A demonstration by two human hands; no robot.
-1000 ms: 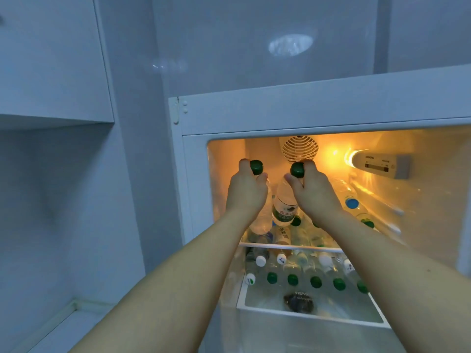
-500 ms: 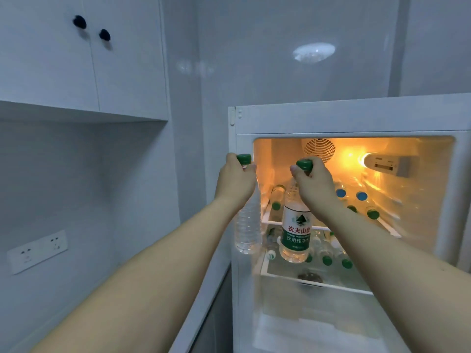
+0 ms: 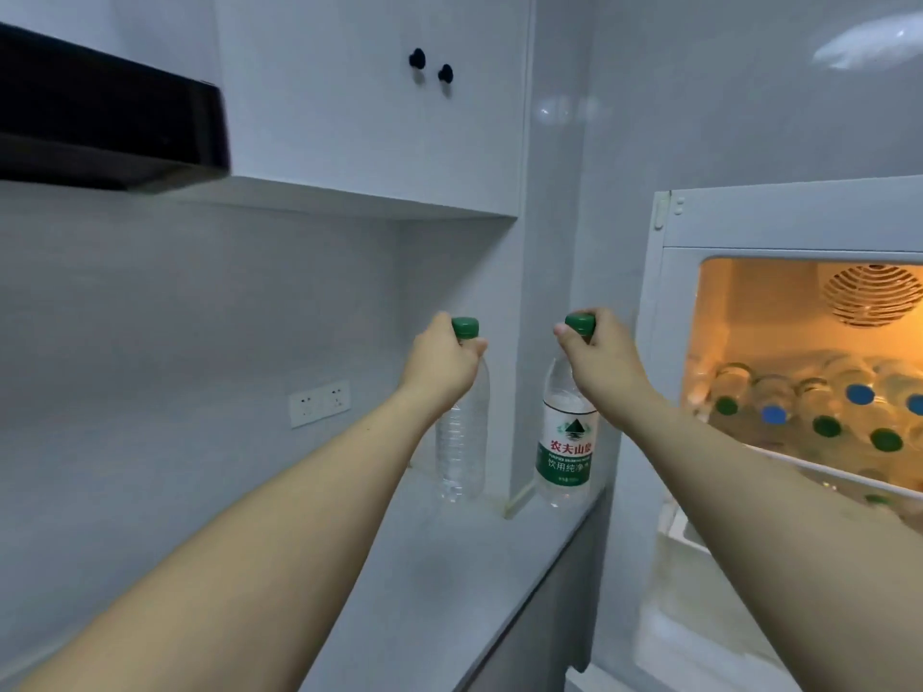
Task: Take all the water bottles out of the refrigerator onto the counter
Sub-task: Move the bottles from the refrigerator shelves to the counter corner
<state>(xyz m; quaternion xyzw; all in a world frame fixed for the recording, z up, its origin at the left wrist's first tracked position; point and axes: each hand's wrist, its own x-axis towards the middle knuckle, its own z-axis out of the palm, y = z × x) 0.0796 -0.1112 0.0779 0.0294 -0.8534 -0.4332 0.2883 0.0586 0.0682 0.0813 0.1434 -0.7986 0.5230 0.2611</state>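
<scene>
- Both bottles have left the refrigerator [image 3: 749, 222] since the earlier frame and now hang upright at the centre of the frame, over the far end of the grey surface [image 3: 449, 566].
- My left hand [image 3: 442, 364] has its grip pinched round the neck of the clear unlabelled bottle [image 3: 462, 442], just under its green cap [image 3: 465, 327].
- My right hand [image 3: 599, 359] has its grip pinched on the green cap [image 3: 580, 323] of the labelled bottle [image 3: 564, 452], which wears a white and green label with red characters.
- Each bottle's base sits low, at or just above the surface; I cannot tell whether either touches it.
- The two bottles stand side by side, near each other but apart, the unlabelled one to the left.
- At the right of the frame the refrigerator stands open and lit orange, with many more bottles [image 3: 824, 407] lying on its shelf, green and blue caps facing me.
- A white wall outlet [image 3: 319, 403] is left of centre, a cabinet [image 3: 374, 102] with two black knobs is at the top, and a black range hood [image 3: 110, 112] fills the upper left.
</scene>
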